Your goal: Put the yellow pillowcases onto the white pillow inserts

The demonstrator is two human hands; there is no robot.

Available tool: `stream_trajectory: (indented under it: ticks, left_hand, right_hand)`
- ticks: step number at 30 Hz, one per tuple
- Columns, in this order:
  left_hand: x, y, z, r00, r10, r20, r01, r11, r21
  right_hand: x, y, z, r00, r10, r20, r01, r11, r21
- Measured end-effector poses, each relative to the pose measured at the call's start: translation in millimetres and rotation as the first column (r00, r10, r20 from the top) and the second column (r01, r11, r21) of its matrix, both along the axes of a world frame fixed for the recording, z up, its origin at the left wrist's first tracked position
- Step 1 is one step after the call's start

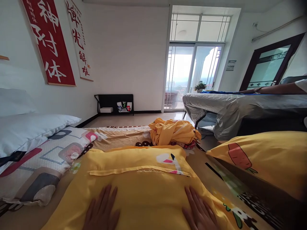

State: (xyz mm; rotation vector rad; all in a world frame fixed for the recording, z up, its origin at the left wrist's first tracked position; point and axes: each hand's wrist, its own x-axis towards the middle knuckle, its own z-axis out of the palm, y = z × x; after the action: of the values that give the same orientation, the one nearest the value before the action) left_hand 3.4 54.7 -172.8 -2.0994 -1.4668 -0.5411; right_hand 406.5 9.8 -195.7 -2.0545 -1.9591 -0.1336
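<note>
A yellow pillow point(144, 195) in a printed pillowcase lies flat in front of me, its flap opening running across the upper part. On its left half rests my left hand point(102, 209), fingers stretched out and palm down. My right hand point(199, 209) lies the same way on the right half, fingers spread. Neither hand grips anything. Beyond the pillow's far edge sits a crumpled heap of yellow fabric point(172, 131). To the right, another yellow pillow point(271, 156) with a carrot print stands over a cardboard box.
White pillows point(35, 126) and a patterned pillow point(51, 163) lie at the left. A table point(230, 103) under a silvery cover stands back right, where another person's arm point(275, 88) reaches over blue cloth. A low black shelf point(115, 102) stands by the wall.
</note>
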Motion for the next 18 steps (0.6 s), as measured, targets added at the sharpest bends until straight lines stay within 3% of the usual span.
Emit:
stream_trajectory:
  ticks: [11, 15, 18]
  left_hand:
    - [8.6, -5.9, 4.5, 0.998, 0.034, 0.05, -0.032, 0.999, -0.027]
    - [5.9, -4.0, 2.5, 0.999, 0.015, 0.039, -0.014, 0.999, -0.045]
    - [2.7, -1.4, -0.4, 0.998, 0.031, 0.049, -0.026, 0.996, -0.089]
  right_hand:
    - [0.0, -1.8, 4.6, 0.999, 0.02, -0.049, -0.02, 1.0, -0.001]
    - [2.2, -0.7, 2.0, 0.998, 0.035, -0.06, -0.032, 0.998, 0.051]
    - [-3.1, 3.8, 8.0, 0.999, -0.037, -0.03, 0.04, 0.992, 0.121]
